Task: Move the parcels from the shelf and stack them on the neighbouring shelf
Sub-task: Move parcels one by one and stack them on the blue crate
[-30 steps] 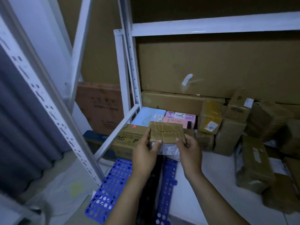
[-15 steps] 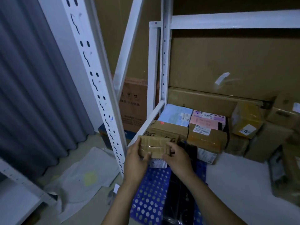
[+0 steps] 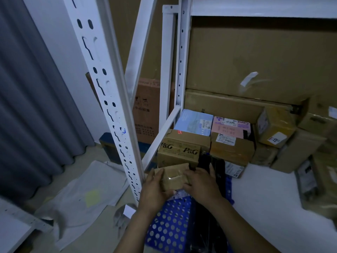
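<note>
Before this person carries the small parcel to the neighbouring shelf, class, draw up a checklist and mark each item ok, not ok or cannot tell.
1. Grip: left hand and right hand hold opposite ends of the small taped parcel. Ok.
2. Parcel free of the P&G box: they overlap in view. Cannot tell.
3. Leftward path: the perforated white upright stands right beside the left hand. Not ok.
4. Room on the neighbouring shelf: only a white shelf corner shows. Cannot tell.
5. Footing: a loose white sheet lies on the floor. Not ok.
</note>
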